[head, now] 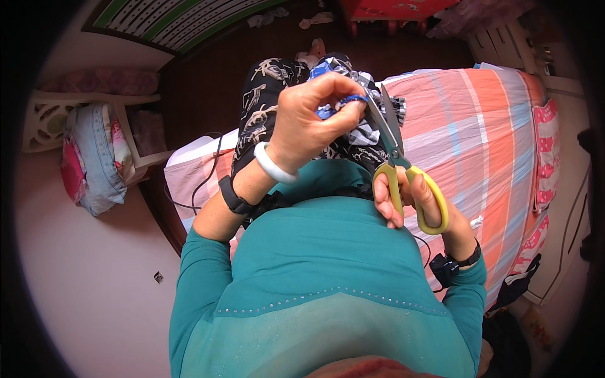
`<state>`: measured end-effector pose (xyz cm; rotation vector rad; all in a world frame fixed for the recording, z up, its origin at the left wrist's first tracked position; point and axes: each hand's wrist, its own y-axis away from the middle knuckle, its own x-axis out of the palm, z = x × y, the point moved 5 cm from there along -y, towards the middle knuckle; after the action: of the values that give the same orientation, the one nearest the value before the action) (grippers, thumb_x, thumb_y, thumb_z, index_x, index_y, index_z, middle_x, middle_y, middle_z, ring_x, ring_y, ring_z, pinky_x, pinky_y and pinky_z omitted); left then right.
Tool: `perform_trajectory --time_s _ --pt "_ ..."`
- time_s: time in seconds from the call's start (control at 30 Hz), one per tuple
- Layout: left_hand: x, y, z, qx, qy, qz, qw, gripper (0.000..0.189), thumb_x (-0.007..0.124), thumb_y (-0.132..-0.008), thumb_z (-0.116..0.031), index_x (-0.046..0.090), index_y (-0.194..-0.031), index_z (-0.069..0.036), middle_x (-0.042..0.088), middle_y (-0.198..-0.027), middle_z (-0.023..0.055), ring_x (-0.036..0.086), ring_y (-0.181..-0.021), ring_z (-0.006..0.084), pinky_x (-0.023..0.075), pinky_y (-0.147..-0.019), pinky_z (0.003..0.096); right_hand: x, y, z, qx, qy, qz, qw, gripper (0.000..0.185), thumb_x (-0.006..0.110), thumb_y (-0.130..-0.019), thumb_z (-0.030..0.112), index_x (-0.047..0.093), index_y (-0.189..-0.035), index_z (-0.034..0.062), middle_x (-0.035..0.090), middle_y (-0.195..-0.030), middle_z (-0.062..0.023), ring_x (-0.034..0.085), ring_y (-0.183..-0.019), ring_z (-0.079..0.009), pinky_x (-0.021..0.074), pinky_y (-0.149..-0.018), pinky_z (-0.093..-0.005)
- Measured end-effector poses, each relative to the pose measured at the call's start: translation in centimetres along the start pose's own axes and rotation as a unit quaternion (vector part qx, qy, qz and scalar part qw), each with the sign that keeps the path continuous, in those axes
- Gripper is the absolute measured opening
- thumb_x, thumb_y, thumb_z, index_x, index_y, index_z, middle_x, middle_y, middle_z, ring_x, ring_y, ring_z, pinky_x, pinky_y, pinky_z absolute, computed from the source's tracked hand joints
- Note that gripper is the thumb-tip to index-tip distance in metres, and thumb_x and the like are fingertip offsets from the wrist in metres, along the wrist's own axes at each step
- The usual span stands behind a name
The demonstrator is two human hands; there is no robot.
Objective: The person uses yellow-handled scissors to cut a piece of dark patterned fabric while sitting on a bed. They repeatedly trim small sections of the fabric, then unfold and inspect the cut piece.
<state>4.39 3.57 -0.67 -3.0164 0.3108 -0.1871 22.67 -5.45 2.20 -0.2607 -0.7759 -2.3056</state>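
Observation:
My left hand [314, 113], with a pale bangle on the wrist, pinches a twisted piece of blue fabric [352, 99] between thumb and fingers. In my right hand [416, 198] is a pair of scissors [394, 153] with yellow handles, thumb and fingers through the loops. Their blades point up and away from me and stand apart in a narrow V, the left blade close beside the blue fabric. Black-and-white checked cloth [364, 134] with blue parts lies over my knees, beneath the left hand and the blades; the left hand hides part of it.
I sit on a bed with a plaid sheet [444, 118], which spreads to my right. A dark cable [208, 177] runs over the sheet at my left. A white chair [137, 137] bearing folded textiles [97, 151] stands at far left. Red furniture [397, 10] is ahead on the dark floor.

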Motion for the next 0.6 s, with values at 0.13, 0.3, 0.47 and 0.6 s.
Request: perform_trajectory --time_s 0.13,0.3,0.47,0.6 --pt "0.2 0.0 0.2 -0.017 0.036 0.005 0.999 0.014 0.069 -0.087 -0.002 0.068 -0.100 0.003 0.072 -0.087 0.0057 0.068 -0.078 0.0099 0.0559 -0.073 0.0229 -0.1 -0.6 0.0 -0.020 -0.009 0.013 1.000 0.077 0.035 -0.093 0.076 0.055 -0.103 0.0017 0.057 -0.080 -0.0026 0.055 -0.062 -0.0062 0.0511 -0.062 -0.0218" --pt "0.2 -0.1 0.8 -0.099 0.161 0.030 0.982 0.015 0.066 -0.092 -0.006 0.066 -0.104 0.003 0.070 -0.087 0.0055 0.068 -0.079 0.0108 0.0572 -0.072 0.0245 -1.5 -1.4 0.1 -0.056 -0.071 -0.056 0.994 0.083 0.029 -0.092 0.079 0.055 -0.102 0.0017 0.058 -0.079 -0.0030 0.054 -0.059 -0.0059 0.0530 -0.060 -0.0209" --pt "0.0 -0.2 1.1 -0.129 0.195 0.032 0.972 0.015 0.065 -0.094 -0.010 0.066 -0.105 0.001 0.070 -0.082 0.0067 0.066 -0.073 0.0127 0.0548 -0.071 0.0270 -1.8 -0.6 0.4 -0.058 -0.013 -0.050 0.997 0.080 0.033 -0.093 0.077 0.056 -0.103 0.0012 0.059 -0.078 -0.0034 0.054 -0.057 -0.0064 0.0515 -0.057 -0.0215" --pt "0.0 -0.2 1.4 -0.134 0.189 0.033 0.972 0.016 0.064 -0.095 -0.012 0.066 -0.105 0.000 0.070 -0.082 0.0067 0.065 -0.072 0.0127 0.0547 -0.071 0.0271 -1.3 -0.1 0.2 -0.026 0.014 -0.029 0.999 0.075 0.037 -0.095 0.073 0.057 -0.101 0.0010 0.060 -0.076 -0.0025 0.054 -0.056 -0.0067 0.0494 -0.056 -0.0216"
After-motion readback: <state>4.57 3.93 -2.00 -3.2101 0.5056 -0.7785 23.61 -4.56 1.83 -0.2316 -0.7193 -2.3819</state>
